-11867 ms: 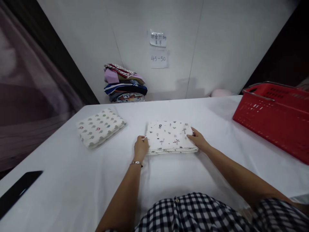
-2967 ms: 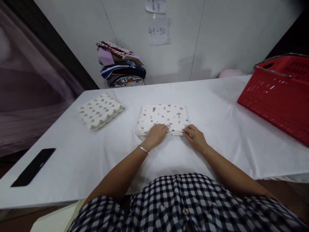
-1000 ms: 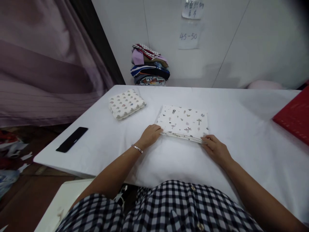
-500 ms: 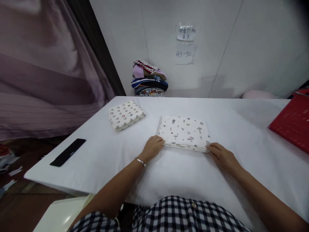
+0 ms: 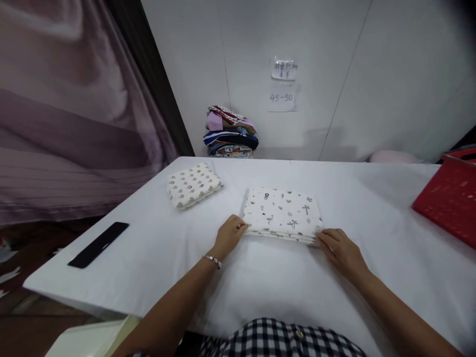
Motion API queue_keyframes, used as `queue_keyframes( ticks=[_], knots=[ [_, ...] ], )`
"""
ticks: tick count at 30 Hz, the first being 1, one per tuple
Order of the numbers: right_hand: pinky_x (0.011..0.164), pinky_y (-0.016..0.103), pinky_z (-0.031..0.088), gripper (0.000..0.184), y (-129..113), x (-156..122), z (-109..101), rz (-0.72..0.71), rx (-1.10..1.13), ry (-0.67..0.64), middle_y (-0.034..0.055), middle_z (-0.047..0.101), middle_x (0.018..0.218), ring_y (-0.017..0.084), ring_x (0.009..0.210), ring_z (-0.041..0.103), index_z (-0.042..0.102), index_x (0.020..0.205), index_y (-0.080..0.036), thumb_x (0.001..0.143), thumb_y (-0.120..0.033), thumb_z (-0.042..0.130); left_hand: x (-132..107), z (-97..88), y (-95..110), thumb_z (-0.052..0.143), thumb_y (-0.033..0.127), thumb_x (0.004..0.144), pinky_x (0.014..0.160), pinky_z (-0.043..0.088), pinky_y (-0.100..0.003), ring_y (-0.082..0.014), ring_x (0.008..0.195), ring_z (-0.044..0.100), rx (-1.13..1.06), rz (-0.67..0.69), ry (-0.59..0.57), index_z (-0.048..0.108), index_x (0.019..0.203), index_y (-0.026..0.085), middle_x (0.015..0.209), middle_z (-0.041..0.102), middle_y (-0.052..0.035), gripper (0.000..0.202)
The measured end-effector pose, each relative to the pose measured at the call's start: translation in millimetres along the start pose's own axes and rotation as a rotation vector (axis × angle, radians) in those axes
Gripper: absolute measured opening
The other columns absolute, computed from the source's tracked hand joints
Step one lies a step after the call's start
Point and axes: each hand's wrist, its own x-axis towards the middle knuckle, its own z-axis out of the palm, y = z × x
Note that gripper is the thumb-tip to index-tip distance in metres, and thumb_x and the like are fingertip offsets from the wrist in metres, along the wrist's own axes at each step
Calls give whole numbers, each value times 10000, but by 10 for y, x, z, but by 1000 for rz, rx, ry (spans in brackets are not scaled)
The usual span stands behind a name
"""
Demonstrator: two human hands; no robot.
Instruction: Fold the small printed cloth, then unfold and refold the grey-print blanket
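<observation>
A folded white cloth with small printed figures point(image 5: 281, 213) lies flat on the white table point(image 5: 156, 253) in front of me. My left hand point(image 5: 229, 235) grips its near left corner, fingers curled on the edge. At the near right corner my right hand point(image 5: 337, 248) does the same, fingers bent against the folded layers. A bracelet sits on my left wrist.
Another folded cloth with grey dots point(image 5: 193, 184) lies to the left. A black flat phone-like object point(image 5: 98, 244) rests near the table's left edge. A red basket point(image 5: 449, 198) stands at the right. A stack of folded fabrics point(image 5: 230, 133) sits against the wall under paper notes point(image 5: 283, 83).
My hands have stayed at the cloth's near corners; earlier they were closer together along its near edge. The view has tilted up slightly and shifted left.
</observation>
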Motion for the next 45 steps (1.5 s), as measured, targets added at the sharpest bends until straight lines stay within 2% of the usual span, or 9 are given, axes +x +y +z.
queue_keyframes(
  ticks=[4, 7, 20, 23, 26, 28, 30, 36, 45],
  knots=[
    [632, 304, 494, 256, -3, -14, 61, 6, 41, -7, 68, 608, 997, 199, 898, 541, 623, 1019, -242, 899, -258, 397, 49, 61, 34, 583, 402, 750, 627, 396, -242, -119, 656, 531, -73, -322, 49, 567, 724, 191, 755, 584, 10, 213],
    [613, 295, 494, 257, 12, -19, 83, 20, 56, -14, 60, 610, 977, 191, 879, 544, 629, 997, -252, 901, -264, 391, 66, 54, 29, 592, 434, 725, 561, 353, -235, -122, 604, 510, -98, -473, -8, 540, 679, 190, 649, 567, 23, 253],
    [642, 299, 504, 231, -4, -7, 41, 4, 91, 23, 52, 612, 943, 185, 862, 566, 640, 940, -248, 888, -283, 417, 58, 0, 14, 581, 370, 739, 531, 344, -230, -120, 571, 502, -72, -529, -92, 507, 626, 185, 606, 552, 23, 229],
    [664, 297, 501, 233, -41, 1, 23, -11, 90, 38, 53, 619, 946, 184, 864, 569, 642, 955, -246, 886, -280, 422, 29, 14, 43, 573, 352, 764, 605, 407, -254, -145, 691, 561, 56, -396, 20, 580, 822, 187, 838, 621, -22, 175],
    [658, 287, 499, 239, -73, -13, 22, -25, 97, 38, 50, 624, 939, 179, 850, 574, 643, 957, -246, 887, -275, 417, -43, 52, 116, 507, 231, 819, 790, 430, -303, -183, 950, 550, 236, 8, 127, 559, 1044, 213, 1090, 581, -55, 231],
    [670, 295, 496, 239, -81, -25, 29, -32, 91, 53, 54, 622, 944, 182, 847, 574, 642, 963, -237, 885, -276, 420, -92, 80, 157, 473, 194, 839, 881, 401, -337, -195, 1053, 506, 305, 289, 52, 552, 1079, 227, 1125, 571, -50, 255],
    [693, 307, 492, 239, -84, -36, 39, -45, 87, 56, 55, 617, 965, 188, 859, 569, 634, 992, -237, 880, -263, 424, -120, 102, 165, 483, 194, 840, 909, 384, -359, -200, 1071, 496, 347, 427, -40, 538, 1112, 226, 1137, 572, -46, 279],
    [727, 342, 484, 278, -86, -44, 101, -90, 39, 74, 66, 626, 968, 225, 874, 565, 630, 1015, -241, 844, -153, 430, -50, 144, 22, 466, 79, 807, 850, 399, -352, -198, 994, 527, 471, 479, -48, 556, 1070, 194, 1053, 609, -46, 300],
    [727, 330, 479, 312, -51, -2, 139, -119, 0, 76, 69, 630, 947, 222, 861, 574, 652, 961, -230, 796, -94, 424, -43, 95, 39, 432, 155, 841, 884, 377, -400, -233, 1000, 521, 435, 493, -52, 559, 1105, 244, 1065, 611, -67, 305]
  ],
)
